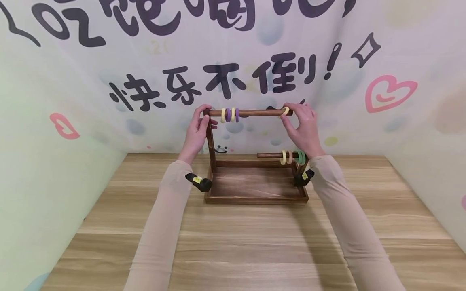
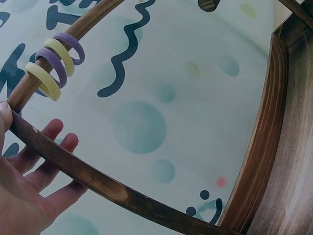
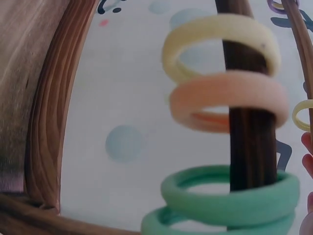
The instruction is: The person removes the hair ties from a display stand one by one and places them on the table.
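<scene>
A dark wooden rack point(image 1: 256, 199) has an upper bar point(image 1: 260, 112) and a shorter lower bar point(image 1: 267, 155). My left hand point(image 1: 196, 132) holds the rack at the top of its left post point(image 2: 73, 169), thumb at the corner and fingers behind. Near that end, two yellow and two purple hair ties point(image 2: 53, 58) hang on the upper bar. At the bar's free right end my right hand point(image 1: 306, 128) pinches a yellow hair tie point(image 1: 285, 110), which loops around the bar. On the lower bar are a yellow hair tie point(image 3: 220, 24), a pink one point(image 3: 230, 93) and green ones point(image 3: 230, 203).
The rack's shallow tray base point(image 1: 251, 182) stands on a wood-grain table point(image 1: 233, 242). Close behind it hangs a white printed cloth point(image 1: 174, 133), with side panels point(image 1: 47, 194) left and right. Each wrist wears a small black camera point(image 1: 198, 182).
</scene>
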{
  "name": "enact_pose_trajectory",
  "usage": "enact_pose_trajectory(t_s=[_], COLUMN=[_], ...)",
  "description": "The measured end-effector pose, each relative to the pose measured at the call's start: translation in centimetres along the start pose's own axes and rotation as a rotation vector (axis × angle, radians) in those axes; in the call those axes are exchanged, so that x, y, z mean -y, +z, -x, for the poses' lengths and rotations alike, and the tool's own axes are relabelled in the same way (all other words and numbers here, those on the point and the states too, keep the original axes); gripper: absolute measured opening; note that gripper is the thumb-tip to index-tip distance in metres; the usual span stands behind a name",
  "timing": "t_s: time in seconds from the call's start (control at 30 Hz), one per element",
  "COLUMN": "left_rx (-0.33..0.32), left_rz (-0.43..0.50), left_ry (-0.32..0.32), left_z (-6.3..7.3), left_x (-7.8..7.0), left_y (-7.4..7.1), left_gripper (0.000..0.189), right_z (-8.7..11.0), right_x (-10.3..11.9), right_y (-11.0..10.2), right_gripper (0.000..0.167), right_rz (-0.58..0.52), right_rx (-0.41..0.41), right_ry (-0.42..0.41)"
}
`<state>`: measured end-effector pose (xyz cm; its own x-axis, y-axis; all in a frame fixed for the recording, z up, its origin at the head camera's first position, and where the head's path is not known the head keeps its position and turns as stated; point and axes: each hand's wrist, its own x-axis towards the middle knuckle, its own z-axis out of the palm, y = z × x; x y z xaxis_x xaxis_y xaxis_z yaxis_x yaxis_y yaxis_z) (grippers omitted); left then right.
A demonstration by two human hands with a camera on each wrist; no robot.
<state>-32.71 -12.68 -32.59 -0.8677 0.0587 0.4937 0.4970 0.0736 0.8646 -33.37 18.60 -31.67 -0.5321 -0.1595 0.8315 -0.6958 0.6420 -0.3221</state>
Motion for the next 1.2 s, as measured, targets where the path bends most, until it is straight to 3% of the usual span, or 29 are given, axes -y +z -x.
enact_pose_trajectory(t_s=[0.63, 1.2], left_rx=[0.013, 0.046], left_rz=[0.060, 0.009], left_ry=[-0.002, -0.044], left_z=[-0.1, -0.1], left_x=[-0.3, -0.7], left_y=[0.1, -0.3], left_gripper=[0.032, 0.032], right_z=[0.6, 2.4], right_x=[-1.4, -1.3], right_y=[-1.5, -2.7], right_gripper=[0.033, 0.033], right_rz=[0.031, -0.030], right_rx=[0.009, -0.025], right_ry=[0.041, 0.004])
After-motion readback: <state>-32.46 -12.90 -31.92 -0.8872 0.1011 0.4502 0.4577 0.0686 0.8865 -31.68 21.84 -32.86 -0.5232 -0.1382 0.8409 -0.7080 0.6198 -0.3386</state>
